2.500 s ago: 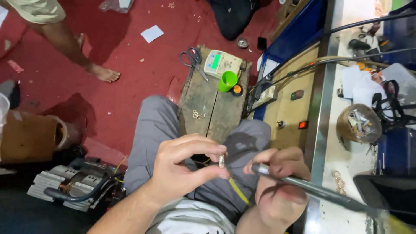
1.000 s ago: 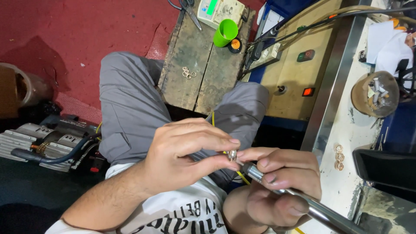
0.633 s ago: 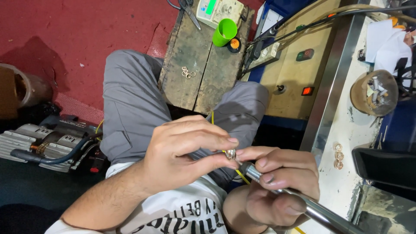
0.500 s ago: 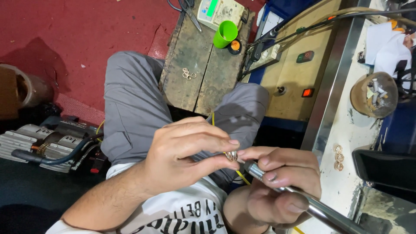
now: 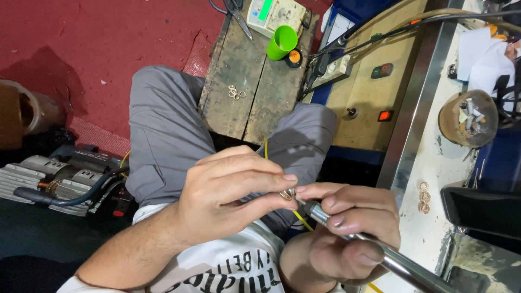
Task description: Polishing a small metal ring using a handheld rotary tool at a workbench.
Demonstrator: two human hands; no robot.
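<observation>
Ring [image 5: 287, 193], small and shiny, sits pinched between the thumb and first finger of the left hand [image 5: 228, 198]. That hand is curled almost shut, with the fingertips pressed together on the ring. The right hand [image 5: 347, 230] is wrapped tight around a metal rod tool [image 5: 374, 252], like holding a fat pencil. The tip of the tool touches the ring, just where the two hands meet. Both hands are close together, almost touching, above the lap in grey trousers [image 5: 168, 135].

Past the hands, beyond the knees, stands a worn wooden block [image 5: 249, 87]. A few more small rings [image 5: 234, 92] lie on it. A green cup [image 5: 282, 42] lies at the far end of the block, beside a little scale [image 5: 274, 13]. To the right of the right hand is a white bench [image 5: 439, 179] with three small round gold pieces [image 5: 424, 196] in a row. To the left of the left hand, down on the floor, sits a grey motor [image 5: 59, 179] with a dark hose.
</observation>
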